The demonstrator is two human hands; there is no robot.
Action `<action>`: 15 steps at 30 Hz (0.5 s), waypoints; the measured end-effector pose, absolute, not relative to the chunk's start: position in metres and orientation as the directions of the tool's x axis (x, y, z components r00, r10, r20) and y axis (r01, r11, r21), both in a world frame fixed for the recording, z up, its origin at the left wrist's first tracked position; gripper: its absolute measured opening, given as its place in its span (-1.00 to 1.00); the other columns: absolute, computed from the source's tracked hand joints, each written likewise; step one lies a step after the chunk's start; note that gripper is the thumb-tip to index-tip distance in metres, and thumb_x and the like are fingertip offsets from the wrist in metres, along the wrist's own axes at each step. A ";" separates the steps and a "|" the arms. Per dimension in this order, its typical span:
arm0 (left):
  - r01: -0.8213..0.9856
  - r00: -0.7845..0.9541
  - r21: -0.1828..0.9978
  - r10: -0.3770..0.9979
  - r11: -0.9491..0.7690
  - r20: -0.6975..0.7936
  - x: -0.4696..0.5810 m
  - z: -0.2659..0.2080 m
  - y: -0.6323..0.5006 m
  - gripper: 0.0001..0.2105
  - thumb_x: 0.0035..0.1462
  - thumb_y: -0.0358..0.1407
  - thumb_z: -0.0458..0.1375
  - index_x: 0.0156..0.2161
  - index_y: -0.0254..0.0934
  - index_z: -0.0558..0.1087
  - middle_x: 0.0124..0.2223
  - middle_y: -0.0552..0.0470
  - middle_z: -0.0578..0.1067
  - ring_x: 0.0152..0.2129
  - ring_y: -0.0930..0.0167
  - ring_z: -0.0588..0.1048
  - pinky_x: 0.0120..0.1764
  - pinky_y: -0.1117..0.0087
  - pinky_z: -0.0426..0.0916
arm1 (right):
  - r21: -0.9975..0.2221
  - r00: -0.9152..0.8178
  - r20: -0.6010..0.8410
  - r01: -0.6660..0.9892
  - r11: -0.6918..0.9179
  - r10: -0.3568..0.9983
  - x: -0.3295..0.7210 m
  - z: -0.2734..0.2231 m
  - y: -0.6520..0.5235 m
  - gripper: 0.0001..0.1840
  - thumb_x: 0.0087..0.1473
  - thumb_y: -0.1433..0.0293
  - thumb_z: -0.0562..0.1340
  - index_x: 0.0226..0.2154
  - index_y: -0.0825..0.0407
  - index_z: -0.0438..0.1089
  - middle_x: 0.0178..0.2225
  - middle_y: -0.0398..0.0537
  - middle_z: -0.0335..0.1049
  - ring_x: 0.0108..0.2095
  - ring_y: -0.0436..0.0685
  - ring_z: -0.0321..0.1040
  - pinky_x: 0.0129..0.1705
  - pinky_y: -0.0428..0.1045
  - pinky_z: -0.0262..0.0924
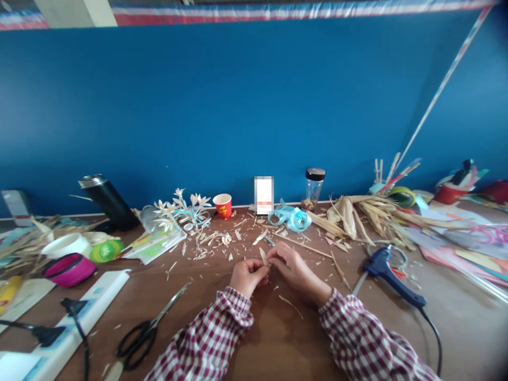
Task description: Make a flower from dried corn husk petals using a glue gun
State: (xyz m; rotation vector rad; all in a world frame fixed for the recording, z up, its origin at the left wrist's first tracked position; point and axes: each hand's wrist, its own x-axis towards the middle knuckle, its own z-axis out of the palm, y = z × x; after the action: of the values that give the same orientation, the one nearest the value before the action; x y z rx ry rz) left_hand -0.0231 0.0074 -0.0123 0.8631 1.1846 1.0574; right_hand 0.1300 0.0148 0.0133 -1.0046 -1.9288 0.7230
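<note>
Both hands meet over the middle of the brown table. My left hand (247, 276) is closed, thumb against fingers, on the lower end of a small pale husk piece (263, 256) with a pointed tip. From the other side my right hand (292, 269) pinches at the same husk piece, its fingertips touching those of the left. The part between the fingertips is hidden. Pale husk scraps (214, 241) lie scattered beyond the hands. Black-handled scissors (153, 327) rest to the left, and a blue glue gun (392, 278) lies to the right.
A white power strip (85, 312) with plugs lies at left. Husk flowers (182, 206), a red paper cup (223, 206), blue ribbon (291, 218) and a black-lidded jar (315, 188) line the back. Dried husks (357, 211) are heaped at right. A blue partition (246, 106) stands behind.
</note>
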 end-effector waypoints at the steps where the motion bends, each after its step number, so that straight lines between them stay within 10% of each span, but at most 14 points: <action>1: -0.176 0.043 0.941 0.957 0.291 -0.288 -0.023 -0.012 0.007 -0.72 -0.42 -0.22 0.41 -0.57 -0.36 0.49 -0.65 0.12 0.44 -0.70 0.54 0.41 -0.52 0.51 0.39 | -0.767 -0.344 0.405 0.376 0.520 0.847 0.130 0.013 0.015 -0.90 0.10 0.49 0.12 -0.41 0.03 0.31 -0.38 -0.12 0.29 -0.32 0.04 0.25 -0.26 -0.06 0.14; 15: -0.159 0.065 0.951 0.964 0.266 -0.259 -0.022 -0.010 0.006 -0.77 -0.32 -0.21 0.38 -0.59 -0.33 0.49 -0.64 0.12 0.44 -0.70 0.54 0.39 -0.52 0.51 0.39 | -0.749 -0.360 0.421 0.380 0.543 0.833 0.130 0.015 0.015 -0.86 0.11 0.49 0.08 -0.43 0.03 0.29 -0.40 -0.13 0.27 -0.36 0.03 0.23 -0.31 -0.07 0.13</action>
State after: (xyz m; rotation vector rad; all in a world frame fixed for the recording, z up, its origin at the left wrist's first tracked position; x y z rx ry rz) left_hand -0.0223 0.0058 -0.0100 0.9142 1.1704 1.0567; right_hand 0.1303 0.0151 0.0152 -0.9827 -1.9571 0.6958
